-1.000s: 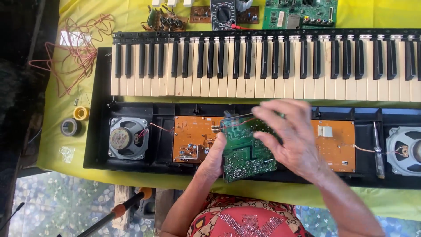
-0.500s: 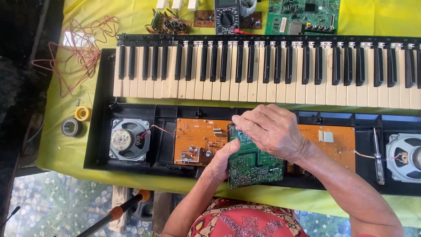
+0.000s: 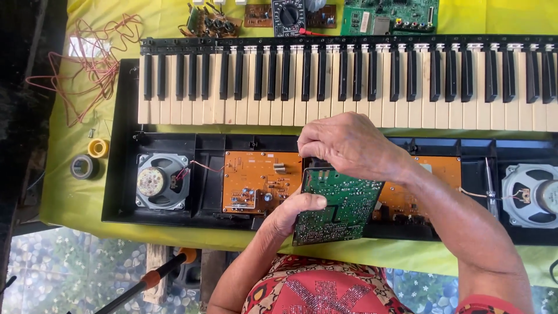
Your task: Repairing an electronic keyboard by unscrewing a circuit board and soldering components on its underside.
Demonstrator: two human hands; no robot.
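An opened electronic keyboard [image 3: 349, 81] lies on a yellow-green cloth, its black lower case exposed. My left hand [image 3: 293, 212] grips the left edge of a green circuit board [image 3: 337, 206], held tilted over the case. My right hand [image 3: 349, 145] is closed at the board's top edge, fingers pinched there; what it pinches is hidden. An orange circuit board [image 3: 256, 180] sits in the case just left of the green one, and another orange board [image 3: 424, 186] shows to the right under my forearm.
Round speakers sit at the case's left [image 3: 161, 181] and right [image 3: 532, 195] ends. Two tape rolls [image 3: 90, 158] and tangled red wire [image 3: 93, 52] lie at the left. A multimeter [image 3: 289, 13] and loose boards lie behind the keys. A screwdriver [image 3: 491, 186] rests near the right speaker.
The green board has been tilted up and shifted slightly right. My right hand has moved from covering the board to pinching at its top edge.
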